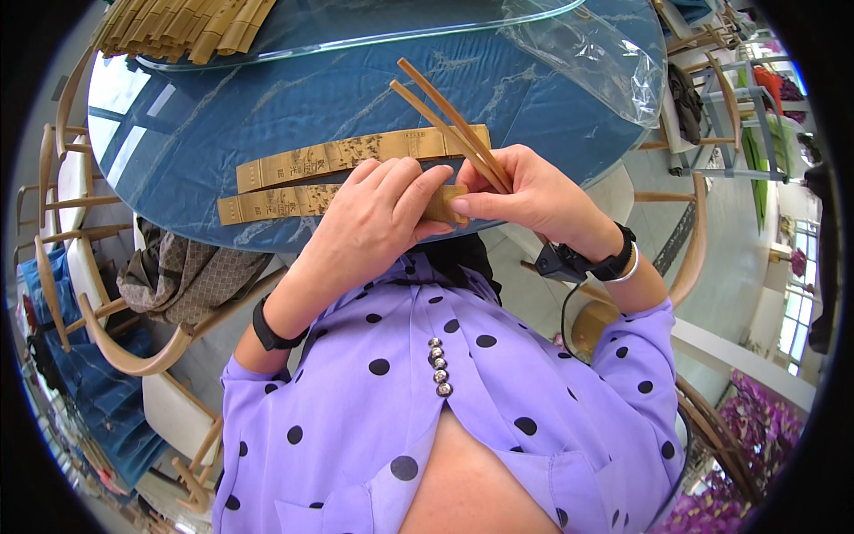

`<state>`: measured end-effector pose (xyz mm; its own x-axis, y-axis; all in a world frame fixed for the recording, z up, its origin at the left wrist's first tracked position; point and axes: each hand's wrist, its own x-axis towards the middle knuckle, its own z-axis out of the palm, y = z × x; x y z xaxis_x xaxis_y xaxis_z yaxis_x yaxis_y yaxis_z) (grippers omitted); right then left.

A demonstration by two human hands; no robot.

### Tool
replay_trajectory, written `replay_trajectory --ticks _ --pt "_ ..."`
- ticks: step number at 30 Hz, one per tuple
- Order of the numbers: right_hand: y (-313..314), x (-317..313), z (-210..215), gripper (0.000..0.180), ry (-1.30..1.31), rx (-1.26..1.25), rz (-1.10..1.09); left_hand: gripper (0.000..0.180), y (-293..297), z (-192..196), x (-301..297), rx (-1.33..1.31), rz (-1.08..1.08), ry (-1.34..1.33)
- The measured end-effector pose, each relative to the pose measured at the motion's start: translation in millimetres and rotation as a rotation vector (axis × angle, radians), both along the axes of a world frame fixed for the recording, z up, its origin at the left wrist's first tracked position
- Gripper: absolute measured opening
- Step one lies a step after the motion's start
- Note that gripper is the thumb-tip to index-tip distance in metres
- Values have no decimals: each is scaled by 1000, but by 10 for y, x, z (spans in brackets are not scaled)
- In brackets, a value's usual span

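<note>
A pair of wooden chopsticks [438, 109] slants up and to the left from my right hand [538, 191], whose closed fingers grip their lower part. My right thumb presses the right end of a gold-brown paper chopstick sleeve [276, 205] near the table's front edge. Over that sleeve lies my left hand [366, 212], fingers bent and thumb tucked below, gripping it near the same end; its middle is hidden under the hand. Just beyond, a second printed paper sleeve [329, 156] lies flat, and the chopsticks cross over its right part.
A pile of similar gold-brown sleeves [191, 27] sits at the far left of the blue marbled table [285, 98]. Clear plastic wrapping [596, 67] covers the far right, beside a glass edge [391, 37]. Wooden chairs [133, 351] stand around, one with a brown patterned cloth [182, 276].
</note>
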<state>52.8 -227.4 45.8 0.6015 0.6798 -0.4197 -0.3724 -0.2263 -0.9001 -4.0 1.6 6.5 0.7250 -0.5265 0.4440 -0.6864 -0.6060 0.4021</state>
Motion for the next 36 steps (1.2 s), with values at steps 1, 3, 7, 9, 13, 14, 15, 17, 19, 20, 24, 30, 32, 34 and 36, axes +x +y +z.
replay_trajectory --ticks 1,3,7,9,13,14,15,17,19,20,24,30,32,34,36 --pt "14 -15 -6 17 -34 -12 -8 55 -16 -1 0 11 -4 -14" --pt "42 -41 -26 17 -104 -36 -24 54 -33 -13 0 35 -4 -35" --pt "51 -32 -77 18 -120 -38 -14 50 -34 -29 17 93 -5 -59" --pt "31 -4 -94 20 -122 -60 19 48 -33 -28 28 116 -10 -86" --pt "52 -2 -109 20 -23 8 -9 46 -35 -51 26 85 -27 -122" --pt "57 -5 -129 20 4 22 -19 46 -34 -60 23 62 -34 -117" --pt "61 -9 -141 20 31 35 -31 45 -28 -59 26 52 -37 -97" --pt "79 -26 -138 20 48 51 -52 45 -5 -49 37 32 -42 -56" --pt "78 -31 -139 20 24 42 -48 44 13 -2 21 -6 -50 -7" --pt "70 -31 -141 20 -7 27 -33 43 16 12 13 -25 -55 17" --pt "67 -50 -145 21 -61 18 -19 41 -8 -25 -12 57 -28 0" --pt "69 -66 -141 19 -124 -27 -69 41 -23 -25 19 31 -21 7" --pt "58 -62 -119 22 -156 -72 -54 35 -46 -26 22 42 -13 -11" --pt "38 -50 -71 24 -223 -124 -33 35 -35 -29 25 15 -17 -9" --pt "-11 -48 5 25 -323 -183 -11 36 -13 -27 26 11 -12 -8"
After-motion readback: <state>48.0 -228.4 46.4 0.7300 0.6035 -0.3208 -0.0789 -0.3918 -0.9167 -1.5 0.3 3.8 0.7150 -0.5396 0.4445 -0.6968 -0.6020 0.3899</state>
